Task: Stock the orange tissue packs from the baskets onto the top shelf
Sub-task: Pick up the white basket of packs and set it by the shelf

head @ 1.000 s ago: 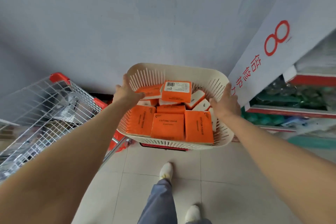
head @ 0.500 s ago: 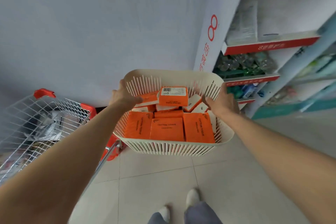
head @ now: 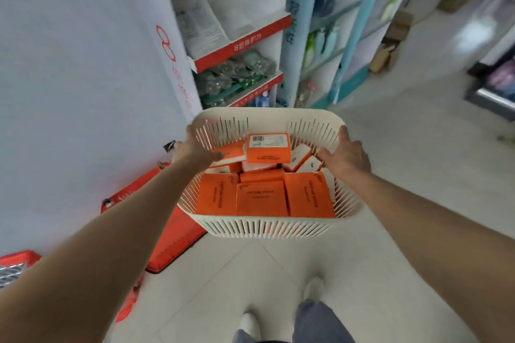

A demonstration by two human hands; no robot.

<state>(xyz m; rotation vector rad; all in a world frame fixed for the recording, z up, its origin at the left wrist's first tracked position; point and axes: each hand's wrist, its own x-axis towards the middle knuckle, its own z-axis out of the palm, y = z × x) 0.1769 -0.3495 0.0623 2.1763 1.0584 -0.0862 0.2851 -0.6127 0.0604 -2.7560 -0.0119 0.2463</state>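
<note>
Near: white shoe (head: 250,324) and jeans leg on tiled floor (head: 404,175). Both forearms reach forward.

Basket (head: 267,227): cream, slotted walls, held off the floor in front of the person. Left hand (head: 195,152) grips the left rim, right hand (head: 347,160) grips the right rim; fingers curled over the edge on both.

Packs (head: 262,199): all in the basket. Three orange ones upright along the near wall, the rest piled loose behind. Faces read "COTTON TISSUE"; smaller print too fine to read. Top pack (head: 269,147) lies label up, showing a barcode sticker.

Left, low: red plastic frame (head: 172,234) against the wall, wire cart (head: 12,273) corner at the frame edge.

Beyond the basket: white panel (head: 111,64) with a red "8" and red Chinese characters running down it. Just right of it, shelf unit (head: 242,44) with red edge strips carrying white Chinese text starting with "8"; white packs on one tier, clear-wrapped green goods below. Further right, blue racks (head: 348,36) of bottles, blurred. Cardboard boxes (head: 387,50) on the floor at the far end.
</note>
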